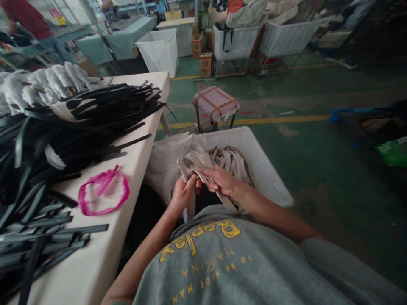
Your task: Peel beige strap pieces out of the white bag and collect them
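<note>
My left hand [182, 192] is closed around several beige straps [194, 163] just above my lap. The fingers of my right hand [219, 180] pinch the same bunch from the right. The straps fan out upward from my hands, and one end hangs down past my left wrist. Right behind my hands stands a white bin [267, 169] with a heap of more beige straps [233, 163] and a clear plastic bag [165, 165] draped over its left side.
A white table [140, 144] on my left carries a big pile of black straps [79, 123], a pink plastic tie loop [103, 192] and white bundles [41, 84]. A taped stool [215, 103], fabric carts [237, 40] and boxes stand on the green floor. Another person's red sleeve [28, 19] is at far left.
</note>
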`<state>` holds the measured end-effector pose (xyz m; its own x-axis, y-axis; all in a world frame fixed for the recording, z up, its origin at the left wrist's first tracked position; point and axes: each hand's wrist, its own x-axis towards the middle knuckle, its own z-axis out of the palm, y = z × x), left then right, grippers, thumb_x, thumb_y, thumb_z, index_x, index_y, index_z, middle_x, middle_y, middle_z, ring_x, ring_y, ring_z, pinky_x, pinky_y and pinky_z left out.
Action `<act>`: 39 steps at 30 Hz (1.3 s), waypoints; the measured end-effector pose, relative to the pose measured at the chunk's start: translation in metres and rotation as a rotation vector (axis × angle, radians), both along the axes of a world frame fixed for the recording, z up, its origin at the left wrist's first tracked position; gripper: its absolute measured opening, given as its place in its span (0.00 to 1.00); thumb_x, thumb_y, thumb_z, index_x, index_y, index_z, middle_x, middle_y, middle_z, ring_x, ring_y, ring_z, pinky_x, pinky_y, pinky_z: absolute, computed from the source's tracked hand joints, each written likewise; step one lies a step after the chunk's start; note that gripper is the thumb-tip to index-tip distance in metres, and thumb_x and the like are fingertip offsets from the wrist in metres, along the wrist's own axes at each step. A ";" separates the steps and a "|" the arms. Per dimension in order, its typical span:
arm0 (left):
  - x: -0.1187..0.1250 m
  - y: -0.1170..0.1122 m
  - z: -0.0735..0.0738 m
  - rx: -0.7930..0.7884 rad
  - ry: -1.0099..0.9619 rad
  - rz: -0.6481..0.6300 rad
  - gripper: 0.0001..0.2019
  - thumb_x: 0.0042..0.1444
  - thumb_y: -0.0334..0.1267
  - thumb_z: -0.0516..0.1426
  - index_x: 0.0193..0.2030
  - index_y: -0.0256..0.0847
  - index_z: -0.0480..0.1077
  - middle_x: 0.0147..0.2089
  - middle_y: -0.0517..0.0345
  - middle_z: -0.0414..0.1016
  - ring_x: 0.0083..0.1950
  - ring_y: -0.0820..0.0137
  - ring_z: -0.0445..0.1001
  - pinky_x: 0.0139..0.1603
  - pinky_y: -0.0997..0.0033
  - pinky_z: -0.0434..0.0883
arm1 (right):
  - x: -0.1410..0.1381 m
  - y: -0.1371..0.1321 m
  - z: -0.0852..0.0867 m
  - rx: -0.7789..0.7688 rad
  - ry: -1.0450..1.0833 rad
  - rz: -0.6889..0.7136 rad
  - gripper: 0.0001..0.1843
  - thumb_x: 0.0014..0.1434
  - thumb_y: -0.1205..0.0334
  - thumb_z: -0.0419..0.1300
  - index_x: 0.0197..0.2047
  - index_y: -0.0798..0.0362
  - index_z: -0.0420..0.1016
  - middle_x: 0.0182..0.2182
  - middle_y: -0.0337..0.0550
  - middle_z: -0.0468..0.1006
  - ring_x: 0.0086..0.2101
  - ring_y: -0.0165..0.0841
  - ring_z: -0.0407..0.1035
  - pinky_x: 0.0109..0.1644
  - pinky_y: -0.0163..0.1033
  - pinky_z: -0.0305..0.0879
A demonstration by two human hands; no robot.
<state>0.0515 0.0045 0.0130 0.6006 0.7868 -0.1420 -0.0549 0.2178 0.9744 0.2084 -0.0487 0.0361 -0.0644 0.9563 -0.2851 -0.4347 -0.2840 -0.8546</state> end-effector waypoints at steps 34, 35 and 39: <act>0.018 -0.015 0.012 0.321 0.157 -0.367 0.21 0.65 0.56 0.51 0.35 0.39 0.72 0.33 0.55 0.77 0.35 0.67 0.75 0.40 0.68 0.72 | 0.025 -0.023 0.020 0.371 -0.849 -0.237 0.11 0.58 0.57 0.63 0.29 0.54 0.72 0.20 0.33 0.69 0.23 0.26 0.62 0.28 0.32 0.57; 0.018 -0.017 0.011 0.370 0.178 -0.395 0.21 0.66 0.54 0.49 0.36 0.39 0.72 0.33 0.55 0.77 0.35 0.67 0.75 0.41 0.68 0.71 | 0.027 -0.027 0.023 0.395 -0.895 -0.269 0.11 0.59 0.58 0.63 0.28 0.54 0.71 0.20 0.33 0.69 0.24 0.26 0.62 0.29 0.32 0.56; 0.020 -0.027 -0.001 0.520 0.261 -0.482 0.20 0.69 0.50 0.45 0.37 0.40 0.72 0.33 0.54 0.75 0.36 0.67 0.74 0.41 0.68 0.70 | 0.042 -0.049 0.033 0.400 -0.989 -0.361 0.13 0.60 0.56 0.62 0.27 0.54 0.70 0.20 0.33 0.67 0.24 0.26 0.59 0.29 0.33 0.55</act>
